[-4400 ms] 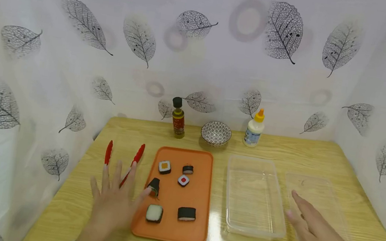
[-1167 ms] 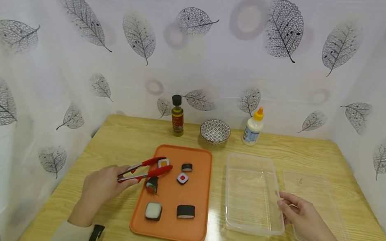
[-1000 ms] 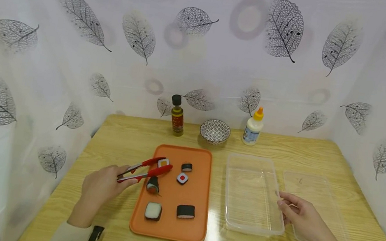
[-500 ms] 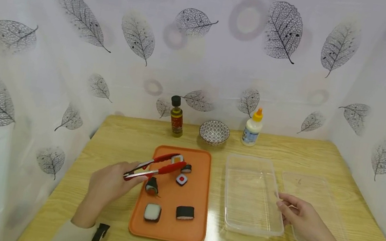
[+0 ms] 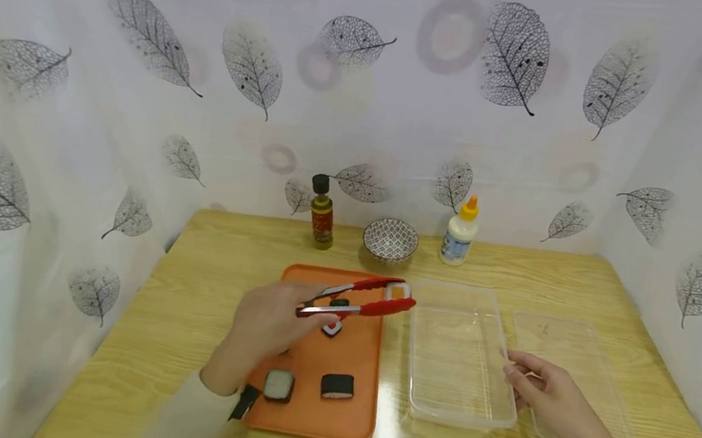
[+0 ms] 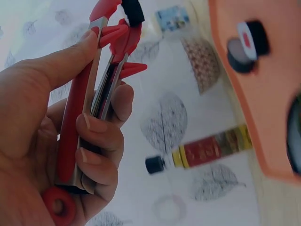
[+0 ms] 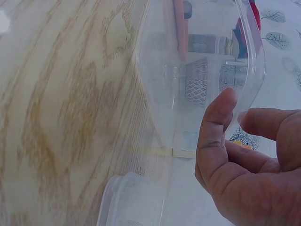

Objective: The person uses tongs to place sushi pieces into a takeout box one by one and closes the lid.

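My left hand [image 5: 269, 328] grips red-and-steel tongs [image 5: 387, 306], also seen close up in the left wrist view. Between the tong tips is a square sushi roll [image 5: 397, 292] with an orange centre, raised over the gap between the orange tray [image 5: 336, 430] and the clear plastic container [image 5: 457, 420]. My right hand [image 5: 546, 392] pinches the container's right rim between thumb and fingers. On the tray lie a white-topped sushi piece [image 5: 278, 384], a black-wrapped one [image 5: 337, 386], a red-centred roll [image 5: 331, 329] and a small dark piece [image 5: 339, 303]. My left hand mostly hides the hand roll.
Along the table's back stand a dark-capped bottle [image 5: 322, 216], a patterned bowl [image 5: 391, 241] and a white bottle with a yellow-orange cap [image 5: 460, 235]. A clear lid [image 5: 576, 351] lies right of the container. A leaf-print curtain [image 5: 366, 115] encloses the table.
My left hand took up the tongs, clamped the orange-centred roll, lifted it off the tray's upper left and carried it right. My right hand reached the container's rim and has stayed there.
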A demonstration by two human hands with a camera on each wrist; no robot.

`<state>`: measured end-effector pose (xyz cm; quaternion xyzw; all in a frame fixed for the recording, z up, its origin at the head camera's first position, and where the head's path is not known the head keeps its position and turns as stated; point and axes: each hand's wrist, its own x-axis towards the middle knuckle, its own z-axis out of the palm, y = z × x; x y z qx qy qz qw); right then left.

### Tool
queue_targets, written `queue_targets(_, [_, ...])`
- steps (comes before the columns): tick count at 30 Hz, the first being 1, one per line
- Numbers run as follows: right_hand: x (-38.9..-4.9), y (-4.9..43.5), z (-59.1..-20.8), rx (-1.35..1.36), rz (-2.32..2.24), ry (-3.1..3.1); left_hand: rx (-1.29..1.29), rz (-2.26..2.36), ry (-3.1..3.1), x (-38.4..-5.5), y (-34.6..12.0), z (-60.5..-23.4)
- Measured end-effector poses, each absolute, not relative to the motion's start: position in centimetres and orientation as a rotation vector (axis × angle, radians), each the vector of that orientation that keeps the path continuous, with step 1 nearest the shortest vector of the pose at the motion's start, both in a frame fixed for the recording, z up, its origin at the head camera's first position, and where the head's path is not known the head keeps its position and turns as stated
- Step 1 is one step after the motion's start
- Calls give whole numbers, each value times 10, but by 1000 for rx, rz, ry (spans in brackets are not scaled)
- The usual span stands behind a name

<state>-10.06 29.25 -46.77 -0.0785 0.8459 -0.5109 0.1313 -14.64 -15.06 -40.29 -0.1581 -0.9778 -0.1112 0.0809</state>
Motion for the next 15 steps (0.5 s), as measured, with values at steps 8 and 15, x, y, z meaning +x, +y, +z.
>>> queue_targets(8, [-100,294,-467,-244,-1496,2479,-659,-311,-2911,-165,-96,-405])
queue_targets(15, [-100,291,-466,-218,-1511,2484,-690,-216,-2975,-175,-60,-404])
